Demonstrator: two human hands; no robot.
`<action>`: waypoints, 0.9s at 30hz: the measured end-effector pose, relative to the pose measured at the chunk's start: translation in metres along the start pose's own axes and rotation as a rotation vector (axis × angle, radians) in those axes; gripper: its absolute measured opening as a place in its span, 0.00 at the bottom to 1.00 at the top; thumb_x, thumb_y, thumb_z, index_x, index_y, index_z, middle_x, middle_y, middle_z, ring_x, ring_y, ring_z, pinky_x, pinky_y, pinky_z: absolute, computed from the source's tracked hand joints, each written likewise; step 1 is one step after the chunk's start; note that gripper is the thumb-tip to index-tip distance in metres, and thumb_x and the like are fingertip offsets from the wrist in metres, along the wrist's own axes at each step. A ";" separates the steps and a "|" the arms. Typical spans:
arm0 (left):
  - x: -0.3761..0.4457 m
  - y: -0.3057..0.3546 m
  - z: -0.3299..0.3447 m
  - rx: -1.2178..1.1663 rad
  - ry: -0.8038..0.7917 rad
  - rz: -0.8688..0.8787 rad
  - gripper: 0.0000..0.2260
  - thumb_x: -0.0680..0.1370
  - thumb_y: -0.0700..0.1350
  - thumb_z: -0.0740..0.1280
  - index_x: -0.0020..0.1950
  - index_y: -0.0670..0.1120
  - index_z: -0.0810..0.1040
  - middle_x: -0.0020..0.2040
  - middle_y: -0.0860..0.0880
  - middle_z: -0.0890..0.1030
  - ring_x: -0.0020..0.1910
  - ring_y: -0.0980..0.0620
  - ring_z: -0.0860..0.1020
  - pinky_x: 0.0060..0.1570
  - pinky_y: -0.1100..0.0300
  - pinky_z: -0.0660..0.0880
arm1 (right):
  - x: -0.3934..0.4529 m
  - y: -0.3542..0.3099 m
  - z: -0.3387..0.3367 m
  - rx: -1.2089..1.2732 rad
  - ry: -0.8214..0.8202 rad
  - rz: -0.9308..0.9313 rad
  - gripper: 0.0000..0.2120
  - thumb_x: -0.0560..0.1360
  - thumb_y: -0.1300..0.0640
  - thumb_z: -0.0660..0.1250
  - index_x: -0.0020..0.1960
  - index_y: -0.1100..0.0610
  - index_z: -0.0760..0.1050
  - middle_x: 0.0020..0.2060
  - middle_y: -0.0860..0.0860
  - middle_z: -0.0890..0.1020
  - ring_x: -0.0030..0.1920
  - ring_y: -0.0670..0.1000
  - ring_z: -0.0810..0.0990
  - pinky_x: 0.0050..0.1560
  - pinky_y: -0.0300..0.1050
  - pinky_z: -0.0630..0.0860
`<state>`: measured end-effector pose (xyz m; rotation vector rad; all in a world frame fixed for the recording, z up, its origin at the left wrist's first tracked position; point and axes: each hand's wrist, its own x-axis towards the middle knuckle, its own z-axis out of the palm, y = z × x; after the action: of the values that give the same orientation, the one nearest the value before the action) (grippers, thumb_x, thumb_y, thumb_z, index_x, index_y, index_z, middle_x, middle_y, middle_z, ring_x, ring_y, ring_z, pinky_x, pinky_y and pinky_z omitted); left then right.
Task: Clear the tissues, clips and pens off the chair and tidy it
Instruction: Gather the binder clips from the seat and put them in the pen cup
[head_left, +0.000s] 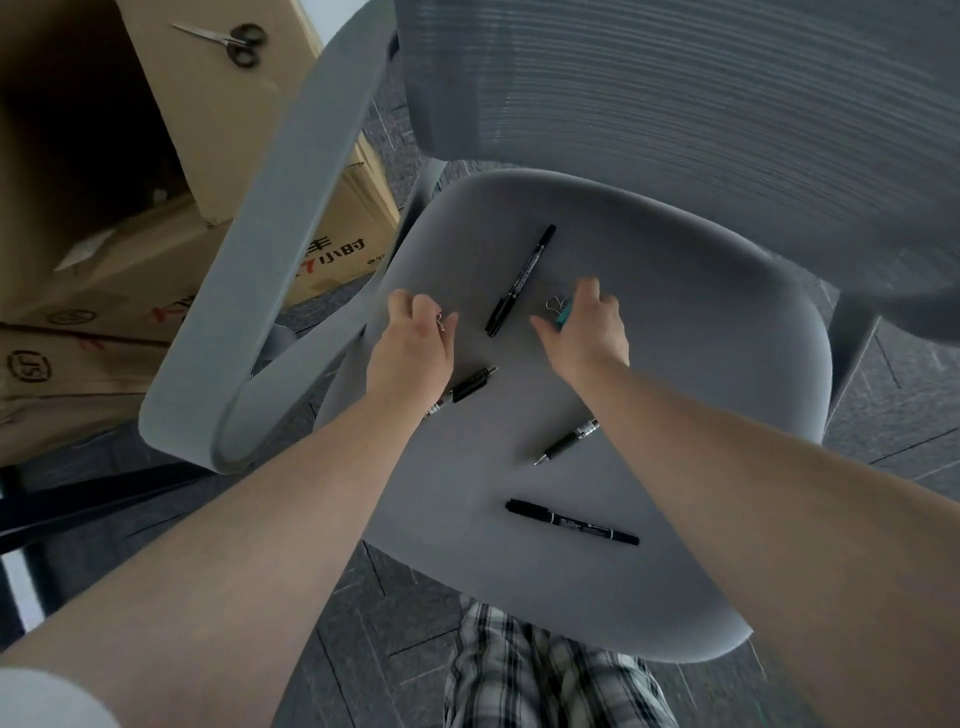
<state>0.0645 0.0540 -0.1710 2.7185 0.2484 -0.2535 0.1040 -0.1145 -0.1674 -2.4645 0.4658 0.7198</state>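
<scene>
Left hand (410, 345) pinches a clip (440, 322); right hand (584, 330) pinches a teal clip (561, 312). Risk: either hand nudging the marker (521, 280) between them off the chair (701, 389).

Place: office or storeroom corner.
Seating: grey office chair (623, 322) with mesh back (675, 104) and armrest (270, 234).
Floor: dark carpet tiles (363, 613).
Storage: stacked cardboard boxes (104, 312), scissors (228, 39) on top.
</scene>
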 end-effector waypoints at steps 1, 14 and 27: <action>0.002 -0.001 0.001 0.012 0.008 0.016 0.13 0.80 0.46 0.61 0.50 0.34 0.72 0.54 0.35 0.73 0.36 0.36 0.77 0.32 0.54 0.68 | 0.001 0.000 0.001 -0.009 -0.003 0.013 0.22 0.77 0.50 0.66 0.63 0.60 0.63 0.61 0.61 0.71 0.59 0.64 0.74 0.51 0.53 0.73; 0.016 0.014 -0.007 0.041 -0.093 0.033 0.09 0.78 0.40 0.61 0.39 0.44 0.65 0.42 0.47 0.68 0.35 0.48 0.67 0.31 0.59 0.59 | -0.009 0.008 -0.008 -0.021 -0.053 -0.011 0.15 0.79 0.55 0.62 0.60 0.62 0.62 0.59 0.62 0.73 0.56 0.64 0.75 0.47 0.51 0.70; -0.030 0.048 -0.094 -0.086 -0.201 -0.084 0.17 0.75 0.38 0.62 0.31 0.50 0.58 0.40 0.48 0.69 0.39 0.43 0.71 0.37 0.56 0.64 | -0.051 -0.024 -0.075 -0.098 -0.178 -0.149 0.13 0.77 0.64 0.60 0.61 0.63 0.65 0.60 0.63 0.72 0.52 0.62 0.75 0.47 0.46 0.68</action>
<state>0.0592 0.0441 -0.0616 2.5772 0.3078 -0.5242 0.1040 -0.1290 -0.0749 -2.4647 0.1819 0.9084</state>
